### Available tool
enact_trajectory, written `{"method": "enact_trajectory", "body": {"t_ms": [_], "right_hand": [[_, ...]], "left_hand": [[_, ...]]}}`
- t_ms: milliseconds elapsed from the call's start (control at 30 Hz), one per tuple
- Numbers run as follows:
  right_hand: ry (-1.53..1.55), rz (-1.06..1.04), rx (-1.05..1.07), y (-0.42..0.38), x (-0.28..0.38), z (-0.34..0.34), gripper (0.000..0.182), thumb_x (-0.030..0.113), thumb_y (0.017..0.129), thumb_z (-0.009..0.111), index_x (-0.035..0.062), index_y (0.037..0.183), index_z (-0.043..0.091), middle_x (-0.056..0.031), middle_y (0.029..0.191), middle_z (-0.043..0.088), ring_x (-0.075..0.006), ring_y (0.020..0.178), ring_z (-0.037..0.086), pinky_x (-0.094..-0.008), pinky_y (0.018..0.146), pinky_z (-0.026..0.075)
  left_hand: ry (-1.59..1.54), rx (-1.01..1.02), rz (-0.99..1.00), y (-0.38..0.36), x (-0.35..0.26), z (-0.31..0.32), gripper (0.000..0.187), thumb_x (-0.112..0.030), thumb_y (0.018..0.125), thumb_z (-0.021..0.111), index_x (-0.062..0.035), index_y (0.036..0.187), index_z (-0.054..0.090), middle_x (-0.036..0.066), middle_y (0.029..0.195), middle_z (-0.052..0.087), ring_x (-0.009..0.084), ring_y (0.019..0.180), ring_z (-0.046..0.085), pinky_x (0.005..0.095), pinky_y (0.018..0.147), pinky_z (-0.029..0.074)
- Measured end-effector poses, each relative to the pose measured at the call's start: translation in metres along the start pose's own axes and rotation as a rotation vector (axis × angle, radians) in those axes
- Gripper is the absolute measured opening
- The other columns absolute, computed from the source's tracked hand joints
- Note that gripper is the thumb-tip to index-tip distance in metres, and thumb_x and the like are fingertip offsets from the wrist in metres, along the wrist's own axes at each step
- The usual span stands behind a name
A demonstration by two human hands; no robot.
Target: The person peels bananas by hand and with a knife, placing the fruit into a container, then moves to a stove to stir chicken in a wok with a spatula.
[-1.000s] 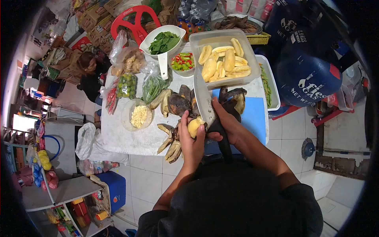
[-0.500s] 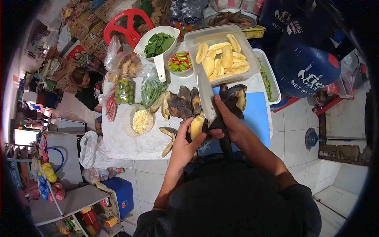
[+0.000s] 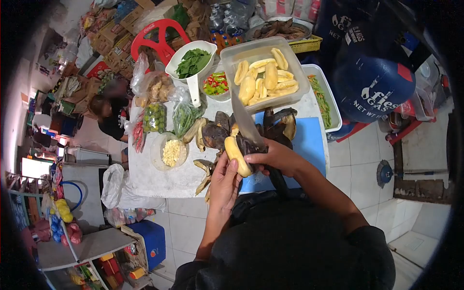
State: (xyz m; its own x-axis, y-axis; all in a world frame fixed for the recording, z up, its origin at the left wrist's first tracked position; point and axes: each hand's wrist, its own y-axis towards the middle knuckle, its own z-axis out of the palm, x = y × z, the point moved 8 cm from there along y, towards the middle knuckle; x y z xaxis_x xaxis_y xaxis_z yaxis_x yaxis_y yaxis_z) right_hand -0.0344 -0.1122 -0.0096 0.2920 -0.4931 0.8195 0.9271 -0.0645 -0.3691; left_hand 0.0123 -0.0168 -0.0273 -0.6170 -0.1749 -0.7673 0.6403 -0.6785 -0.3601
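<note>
My left hand (image 3: 223,180) holds a peeled yellow banana (image 3: 235,153), its fingers wrapped around the lower end. My right hand (image 3: 279,157) grips a wide-bladed knife (image 3: 245,123) by its black handle, the blade pointing away from me and its thumb against the banana. Dark peel shows just beside the fruit. Beyond the knife, blackened peels (image 3: 279,131) lie on a blue cutting board (image 3: 310,150). Left of the blade are dark-skinned bananas (image 3: 214,134), with strips of peel near my left hand. A clear plastic container (image 3: 254,47) of peeled bananas stands farther back.
The white table (image 3: 145,180) also bears a bowl of chopped garlic (image 3: 172,152), bagged vegetables (image 3: 186,118), a white strainer (image 3: 194,91) of leaves and a bowl of cut peppers (image 3: 216,85). Blue gas tanks (image 3: 374,89) stand at right. A person (image 3: 110,116) is at left.
The banana has come out of its dark peel and now shows bare and yellow in my left hand. My right hand, with the knife, has shifted slightly toward me and left.
</note>
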Motion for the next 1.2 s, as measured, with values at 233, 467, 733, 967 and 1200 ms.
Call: {"method": "enact_trajectory", "body": {"t_ms": [233,467,733,967,1200], "right_hand": [[-0.213,-0.038,-0.001,-0.008,-0.004,-0.009,0.036,0.025,0.071,0.062,0.0060,0.098,0.046,-0.0005,0.070,0.046,-0.0068,0.053,0.045,-0.0201,0.043,0.037],[-0.385,-0.088,-0.109,-0.021,0.002,-0.017,0.038,0.031,0.070,0.059,0.0046,0.095,0.048,-0.0013,0.072,0.049,-0.0082,0.055,0.047,-0.0223,0.045,0.038],[-0.397,-0.067,-0.140,-0.013,-0.006,-0.004,0.040,0.028,0.070,0.061,0.0055,0.101,0.047,-0.0023,0.068,0.051,-0.0084,0.054,0.047,-0.0223,0.045,0.039],[-0.287,-0.119,-0.165,0.005,-0.017,0.021,0.039,0.024,0.069,0.062,0.0055,0.100,0.047,-0.0014,0.071,0.051,-0.0080,0.055,0.048,-0.0218,0.045,0.039],[-0.185,-0.178,-0.218,0.019,-0.023,0.040,0.035,0.022,0.070,0.061,0.0060,0.098,0.047,-0.0002,0.074,0.049,-0.0073,0.059,0.050,-0.0216,0.048,0.040]], "left_hand": [[0.146,-0.129,0.248,-0.009,-0.002,0.012,0.040,-0.019,0.086,0.044,-0.0008,0.120,0.034,0.008,0.105,0.048,0.0146,0.091,0.049,0.0264,0.078,0.040],[0.109,-0.241,0.326,-0.019,0.010,0.017,0.037,-0.014,0.087,0.040,0.0034,0.119,0.035,0.009,0.112,0.045,0.0134,0.097,0.045,0.0244,0.084,0.035],[0.407,-0.320,0.469,-0.019,-0.004,-0.004,0.029,-0.014,0.087,0.036,0.0036,0.108,0.046,0.007,0.093,0.047,0.0126,0.084,0.045,0.0228,0.075,0.036],[0.452,-0.308,0.456,-0.015,-0.023,-0.037,0.026,-0.015,0.087,0.036,0.0040,0.099,0.050,0.007,0.086,0.050,0.0123,0.079,0.046,0.0230,0.072,0.036],[0.455,-0.319,0.450,-0.016,-0.051,-0.048,0.021,-0.017,0.087,0.041,0.0014,0.091,0.051,0.002,0.077,0.052,0.0066,0.067,0.046,0.0199,0.062,0.039]]}}
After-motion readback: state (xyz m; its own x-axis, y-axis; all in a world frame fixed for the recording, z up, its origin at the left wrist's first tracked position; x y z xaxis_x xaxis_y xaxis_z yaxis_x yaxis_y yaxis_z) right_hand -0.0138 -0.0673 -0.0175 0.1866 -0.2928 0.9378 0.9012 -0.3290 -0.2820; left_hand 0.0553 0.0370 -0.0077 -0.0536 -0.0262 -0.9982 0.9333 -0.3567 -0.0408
